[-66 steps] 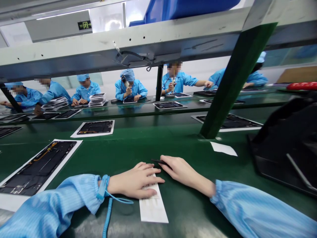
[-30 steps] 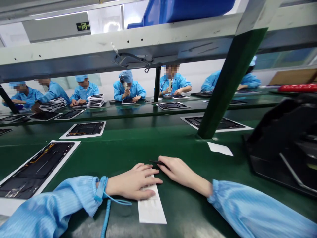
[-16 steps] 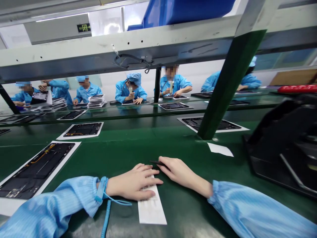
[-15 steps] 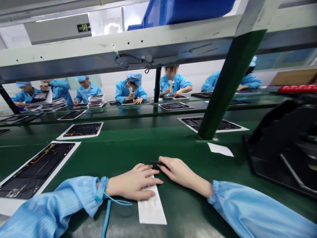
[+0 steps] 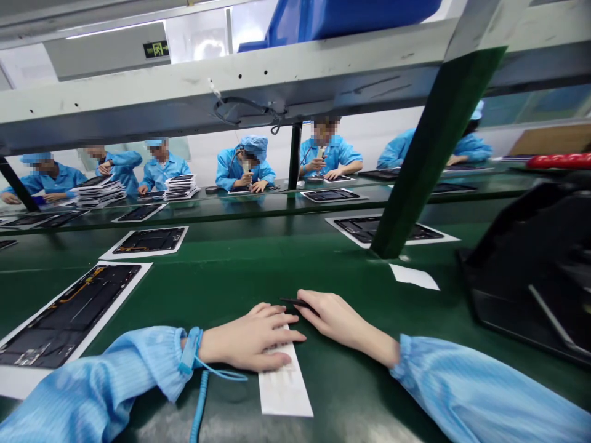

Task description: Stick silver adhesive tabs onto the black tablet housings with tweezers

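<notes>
My left hand [image 5: 256, 337] lies flat with fingers spread on a narrow white paper strip [image 5: 287, 394], pressing it to the green bench. Part of the strip is hidden under that hand, and small pale marks show near the thumb. Just to the right, my right hand [image 5: 330, 317] is closed around slim black tweezers [image 5: 292, 301], whose pointed tip reaches left, close to the left fingertips. A blue wrist strap [image 5: 190, 351] with a coiled cord [image 5: 199, 403] sits on my left wrist.
Tablet housings on white sheets lie at the left [image 5: 74, 314] and beyond on the belt [image 5: 150, 240]. A green post [image 5: 434, 160] and a black stand [image 5: 521, 271] bound the right. A loose white paper piece [image 5: 414, 277] lies nearby. Co-workers in blue sit across.
My hands have hardly moved. Housings on the middle belt have shifted slightly left, those on the farther belt slightly right. At far left, a co-worker's held-up housing now lies on the stack.
</notes>
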A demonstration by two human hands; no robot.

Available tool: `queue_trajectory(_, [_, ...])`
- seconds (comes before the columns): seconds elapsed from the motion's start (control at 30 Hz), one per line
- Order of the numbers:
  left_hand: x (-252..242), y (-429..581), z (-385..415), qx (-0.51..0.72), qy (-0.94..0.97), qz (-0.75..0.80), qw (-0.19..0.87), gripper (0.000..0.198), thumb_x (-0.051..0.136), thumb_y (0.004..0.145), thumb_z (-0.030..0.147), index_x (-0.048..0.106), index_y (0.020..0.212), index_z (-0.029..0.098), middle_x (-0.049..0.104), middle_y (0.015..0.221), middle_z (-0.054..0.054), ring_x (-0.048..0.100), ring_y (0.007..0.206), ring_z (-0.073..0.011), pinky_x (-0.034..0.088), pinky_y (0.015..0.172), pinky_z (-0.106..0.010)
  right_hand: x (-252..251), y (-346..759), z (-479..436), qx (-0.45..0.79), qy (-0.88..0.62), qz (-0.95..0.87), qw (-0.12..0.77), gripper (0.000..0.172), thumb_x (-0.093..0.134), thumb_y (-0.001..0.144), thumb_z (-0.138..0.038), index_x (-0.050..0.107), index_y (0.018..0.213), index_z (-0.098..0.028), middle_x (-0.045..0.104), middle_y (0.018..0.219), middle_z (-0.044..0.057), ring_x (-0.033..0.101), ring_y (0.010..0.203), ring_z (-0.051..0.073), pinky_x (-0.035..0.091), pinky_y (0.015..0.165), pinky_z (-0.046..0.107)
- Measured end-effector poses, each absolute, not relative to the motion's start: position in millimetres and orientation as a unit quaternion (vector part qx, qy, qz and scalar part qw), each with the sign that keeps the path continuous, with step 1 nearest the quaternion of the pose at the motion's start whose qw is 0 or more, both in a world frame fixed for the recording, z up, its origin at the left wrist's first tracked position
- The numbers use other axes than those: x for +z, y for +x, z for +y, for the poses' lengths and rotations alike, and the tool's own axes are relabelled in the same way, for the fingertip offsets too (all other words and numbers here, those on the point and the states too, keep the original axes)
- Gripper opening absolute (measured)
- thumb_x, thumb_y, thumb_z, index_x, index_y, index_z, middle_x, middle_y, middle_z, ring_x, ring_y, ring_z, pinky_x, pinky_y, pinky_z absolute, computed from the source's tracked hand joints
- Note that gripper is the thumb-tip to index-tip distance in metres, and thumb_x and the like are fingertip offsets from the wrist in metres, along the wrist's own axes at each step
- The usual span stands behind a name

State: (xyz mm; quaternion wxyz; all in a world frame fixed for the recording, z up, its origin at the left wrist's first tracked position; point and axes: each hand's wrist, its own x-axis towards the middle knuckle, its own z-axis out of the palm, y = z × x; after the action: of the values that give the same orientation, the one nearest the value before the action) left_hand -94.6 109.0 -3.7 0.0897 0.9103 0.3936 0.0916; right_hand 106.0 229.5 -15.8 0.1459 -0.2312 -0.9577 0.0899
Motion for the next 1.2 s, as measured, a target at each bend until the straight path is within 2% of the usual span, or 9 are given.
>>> queue_trajectory(0.7, [-2.3, -95.0, 109.2, 0.095, 0.910, 0.392, 0.101, 0.048, 0.040, 0.097, 0.043, 0.047, 0.138, 0.021, 0.043, 0.146, -0.014, 0.034, 0.138, -0.0353, 0.028, 0.113, -0.051, -16.4, 105.6, 230.3, 0.087, -0.231, -0.957, 0.152, 0.019, 0.039, 0.096, -0.022, 0.048, 0.079, -0.022, 0.066, 0.076, 0.005, 0.064, 0.067, 0.021, 0.039, 0.058, 0.027])
queue_trajectory(1.2, [-3.5, -95.4, 108.7, 0.098, 0.910, 0.391, 0.101, 0.048, 0.040, 0.097, 0.043, 0.047, 0.138, 0.018, 0.042, 0.146, -0.014, 0.033, 0.138, -0.0349, 0.026, 0.114, -0.050, -15.3, 105.6, 229.6, 0.087, -0.230, -0.957, 0.153, 0.018, 0.040, 0.095, -0.021, 0.048, 0.079, -0.021, 0.066, 0.076, 0.005, 0.064, 0.067, 0.020, 0.040, 0.058, 0.026])
